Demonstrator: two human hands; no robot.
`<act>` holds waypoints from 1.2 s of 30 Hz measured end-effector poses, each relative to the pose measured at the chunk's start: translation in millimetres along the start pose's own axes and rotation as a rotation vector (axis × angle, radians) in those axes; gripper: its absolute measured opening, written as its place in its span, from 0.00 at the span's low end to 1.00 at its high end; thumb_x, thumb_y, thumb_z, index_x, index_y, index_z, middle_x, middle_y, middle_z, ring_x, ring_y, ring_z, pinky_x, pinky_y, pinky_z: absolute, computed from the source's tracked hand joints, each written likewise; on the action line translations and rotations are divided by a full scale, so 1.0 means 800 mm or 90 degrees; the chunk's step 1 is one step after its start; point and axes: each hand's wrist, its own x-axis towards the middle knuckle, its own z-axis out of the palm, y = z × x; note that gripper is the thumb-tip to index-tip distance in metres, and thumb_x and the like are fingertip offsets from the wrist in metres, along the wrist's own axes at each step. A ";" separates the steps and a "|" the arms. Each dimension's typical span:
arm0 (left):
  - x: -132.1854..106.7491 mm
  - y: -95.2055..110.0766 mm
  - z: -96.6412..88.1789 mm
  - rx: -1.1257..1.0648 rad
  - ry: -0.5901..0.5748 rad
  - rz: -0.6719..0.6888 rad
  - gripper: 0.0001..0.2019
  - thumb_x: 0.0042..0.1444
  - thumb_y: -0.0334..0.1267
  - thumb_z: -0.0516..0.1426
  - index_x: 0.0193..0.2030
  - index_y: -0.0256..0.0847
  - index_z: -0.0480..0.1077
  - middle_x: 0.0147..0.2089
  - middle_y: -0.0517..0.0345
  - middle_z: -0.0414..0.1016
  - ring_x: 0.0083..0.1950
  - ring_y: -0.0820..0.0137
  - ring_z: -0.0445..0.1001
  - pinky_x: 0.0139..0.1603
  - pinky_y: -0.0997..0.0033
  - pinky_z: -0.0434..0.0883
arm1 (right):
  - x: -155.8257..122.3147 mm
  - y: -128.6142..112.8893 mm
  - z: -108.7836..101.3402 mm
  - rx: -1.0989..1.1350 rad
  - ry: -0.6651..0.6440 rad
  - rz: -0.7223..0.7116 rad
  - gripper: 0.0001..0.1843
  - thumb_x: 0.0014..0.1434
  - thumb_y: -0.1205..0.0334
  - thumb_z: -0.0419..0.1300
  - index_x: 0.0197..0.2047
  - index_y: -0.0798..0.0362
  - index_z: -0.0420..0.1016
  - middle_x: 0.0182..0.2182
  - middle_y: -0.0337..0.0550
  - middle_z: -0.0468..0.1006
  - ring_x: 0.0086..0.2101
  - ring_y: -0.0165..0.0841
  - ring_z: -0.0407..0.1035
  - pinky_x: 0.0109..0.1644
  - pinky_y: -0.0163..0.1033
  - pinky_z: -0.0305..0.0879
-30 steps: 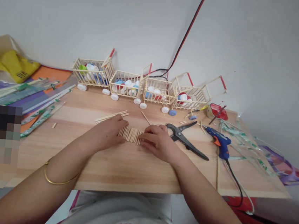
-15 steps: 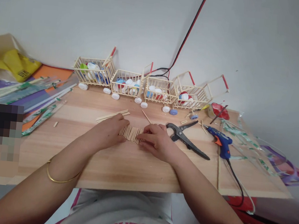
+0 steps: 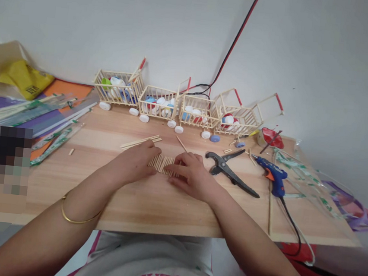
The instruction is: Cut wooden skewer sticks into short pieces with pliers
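A row of short wooden sticks (image 3: 159, 163) lies side by side on the table between my hands. My left hand (image 3: 143, 160) grips the left end of the row, thumb at the near edge and fingers at the far edge. Over the right end curves my right hand (image 3: 189, 173), its fingers and thumb on the sticks and hiding part of them. Longer sticks (image 3: 140, 142) lie just beyond my left hand, and a single stick (image 3: 181, 144) points away from my right one. To the right rest black-handled pliers (image 3: 229, 170).
Several stick-built toy carts (image 3: 201, 113) with bottle-cap wheels stand along the wall. A blue glue gun (image 3: 274, 177) with its cord lies at right, near a red bowl (image 3: 273, 139). Plastic-wrapped sticks (image 3: 53, 138) cover the left side. The table edge (image 3: 161, 235) is close to my body.
My right hand's fingers have shifted slightly left over the row of short sticks. My left hand stays at its end. The whole view has shifted a little.
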 end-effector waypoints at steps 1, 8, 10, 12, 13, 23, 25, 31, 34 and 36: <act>0.000 0.001 0.000 -0.001 -0.002 -0.001 0.12 0.48 0.33 0.55 0.41 0.39 0.67 0.41 0.52 0.65 0.43 0.64 0.67 0.42 0.67 0.65 | 0.001 -0.001 0.000 -0.001 0.000 -0.001 0.16 0.57 0.56 0.58 0.50 0.45 0.72 0.41 0.45 0.66 0.42 0.36 0.59 0.47 0.44 0.49; 0.000 0.001 -0.001 -0.005 -0.009 -0.008 0.12 0.48 0.33 0.55 0.41 0.39 0.67 0.41 0.52 0.66 0.44 0.63 0.68 0.43 0.66 0.64 | 0.004 -0.007 0.001 -0.019 -0.007 -0.005 0.15 0.58 0.54 0.56 0.49 0.44 0.72 0.41 0.46 0.66 0.42 0.37 0.57 0.46 0.44 0.49; 0.000 0.000 -0.001 -0.008 -0.008 -0.009 0.12 0.48 0.33 0.55 0.41 0.39 0.67 0.41 0.52 0.66 0.44 0.63 0.68 0.43 0.66 0.64 | 0.004 -0.007 0.001 -0.017 -0.004 -0.003 0.15 0.59 0.53 0.56 0.48 0.44 0.73 0.41 0.46 0.66 0.42 0.37 0.57 0.46 0.45 0.49; -0.001 0.000 -0.001 -0.013 -0.009 -0.012 0.12 0.48 0.33 0.55 0.41 0.39 0.68 0.41 0.53 0.66 0.44 0.64 0.68 0.43 0.67 0.64 | 0.004 -0.006 0.001 -0.019 -0.003 -0.002 0.15 0.58 0.53 0.56 0.48 0.44 0.73 0.41 0.46 0.66 0.42 0.37 0.57 0.46 0.45 0.49; -0.001 0.001 -0.001 -0.015 -0.010 -0.015 0.11 0.48 0.33 0.55 0.41 0.39 0.68 0.41 0.53 0.66 0.44 0.64 0.68 0.43 0.67 0.64 | 0.005 -0.006 0.001 -0.021 -0.003 -0.002 0.16 0.58 0.53 0.57 0.49 0.44 0.72 0.41 0.46 0.66 0.42 0.37 0.57 0.46 0.45 0.49; -0.003 0.003 -0.003 -0.030 -0.012 -0.016 0.12 0.48 0.32 0.54 0.41 0.39 0.68 0.42 0.52 0.66 0.45 0.64 0.68 0.45 0.66 0.65 | 0.009 -0.015 0.004 -0.046 -0.013 -0.009 0.19 0.57 0.49 0.56 0.51 0.43 0.70 0.44 0.47 0.64 0.44 0.40 0.55 0.46 0.45 0.48; -0.003 0.002 -0.003 -0.034 -0.011 -0.010 0.13 0.48 0.32 0.54 0.42 0.39 0.68 0.42 0.52 0.66 0.45 0.64 0.68 0.45 0.67 0.65 | 0.009 -0.015 0.004 -0.047 -0.013 -0.007 0.19 0.57 0.49 0.57 0.50 0.43 0.71 0.44 0.47 0.64 0.44 0.40 0.55 0.46 0.46 0.48; -0.004 0.004 -0.005 -0.030 -0.012 -0.008 0.09 0.48 0.29 0.53 0.38 0.38 0.68 0.41 0.52 0.66 0.43 0.64 0.68 0.43 0.67 0.65 | 0.011 -0.018 0.007 -0.060 -0.012 -0.009 0.23 0.54 0.48 0.59 0.52 0.43 0.69 0.45 0.48 0.63 0.45 0.41 0.54 0.46 0.46 0.49; -0.004 0.005 -0.005 -0.028 -0.011 -0.013 0.06 0.49 0.30 0.52 0.35 0.39 0.67 0.39 0.52 0.66 0.42 0.64 0.69 0.40 0.67 0.65 | 0.012 -0.020 0.009 -0.065 -0.014 -0.017 0.24 0.54 0.46 0.58 0.53 0.43 0.68 0.46 0.49 0.63 0.45 0.42 0.54 0.47 0.47 0.49; -0.005 0.004 -0.004 -0.030 -0.005 -0.008 0.06 0.49 0.30 0.52 0.35 0.39 0.67 0.39 0.53 0.66 0.41 0.65 0.69 0.40 0.67 0.65 | 0.013 -0.021 0.010 -0.066 -0.014 -0.021 0.24 0.54 0.46 0.58 0.53 0.43 0.68 0.47 0.49 0.63 0.46 0.42 0.53 0.47 0.47 0.49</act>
